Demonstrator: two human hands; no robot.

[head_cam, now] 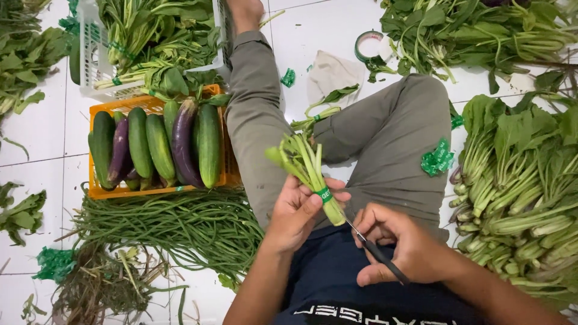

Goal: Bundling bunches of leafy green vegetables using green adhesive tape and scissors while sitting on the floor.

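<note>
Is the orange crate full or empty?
Full. The orange crate is packed side by side with green cucumbers and purple eggplants, which cover its bottom completely.

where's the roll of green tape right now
In the head view, the tape roll lies on the white floor at top centre, beside a beige cloth, just left of the leafy greens.
</note>
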